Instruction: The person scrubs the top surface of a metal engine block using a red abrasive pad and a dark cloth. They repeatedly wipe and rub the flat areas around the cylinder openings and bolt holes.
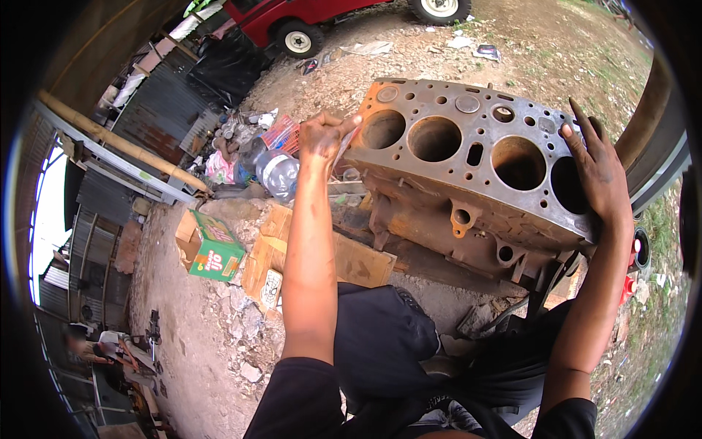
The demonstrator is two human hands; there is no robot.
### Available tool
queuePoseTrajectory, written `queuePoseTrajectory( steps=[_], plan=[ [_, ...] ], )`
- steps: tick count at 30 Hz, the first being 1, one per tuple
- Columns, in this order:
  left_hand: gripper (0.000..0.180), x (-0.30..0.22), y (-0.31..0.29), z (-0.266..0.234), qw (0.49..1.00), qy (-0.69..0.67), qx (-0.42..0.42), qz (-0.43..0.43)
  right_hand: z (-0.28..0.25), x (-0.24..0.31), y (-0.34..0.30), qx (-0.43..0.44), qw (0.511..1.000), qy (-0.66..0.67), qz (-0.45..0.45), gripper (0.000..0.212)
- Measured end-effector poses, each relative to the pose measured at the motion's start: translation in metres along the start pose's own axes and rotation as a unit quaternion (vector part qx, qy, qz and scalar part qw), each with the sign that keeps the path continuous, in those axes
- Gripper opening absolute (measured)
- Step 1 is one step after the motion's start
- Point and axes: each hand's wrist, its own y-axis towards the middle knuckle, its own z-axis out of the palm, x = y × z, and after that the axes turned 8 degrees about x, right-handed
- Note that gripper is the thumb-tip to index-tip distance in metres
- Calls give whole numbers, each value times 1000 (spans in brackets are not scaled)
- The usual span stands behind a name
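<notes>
A rusty engine block [468, 183] stands before me. Its flat top face shows several round cylinder bores and smaller holes, with orange rust toward the left end and greyer bare metal toward the right. At the block's left end, my left hand [322, 137] is closed, a thin pinkish sheet [349, 144] pinched at its fingers; what the sheet is made of I cannot tell. My right hand [604, 172] lies over the right end, beside the last bore, with its fingers stretched out and nothing held.
Left of the block are a clear plastic bottle [278, 174], a red plastic basket [281, 136], a green carton [213, 247] and flattened cardboard [362, 257]. A red vehicle [263, 22] is parked beyond. Another person [110, 347] is at the far lower left.
</notes>
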Motion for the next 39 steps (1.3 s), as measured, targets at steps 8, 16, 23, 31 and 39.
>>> queuePoseTrajectory(
  steps=[8,16,23,31,39],
  plan=[
    [39,-14,-5,-11,995,-26,63,-78,1,7,0,-1,1000,-29,5,63],
    [41,-7,-23,-15,988,-76,106,-78,6,-13,7,-1,998,65,-23,62],
    [49,-19,1,-7,995,-8,60,-74,6,-5,7,7,1000,20,-13,62],
    [48,-14,-15,-11,995,66,49,-53,2,-13,8,7,998,59,-26,61],
    [39,-30,-9,-15,989,-41,109,-91,9,-8,8,-2,1000,14,-16,64]
  ],
)
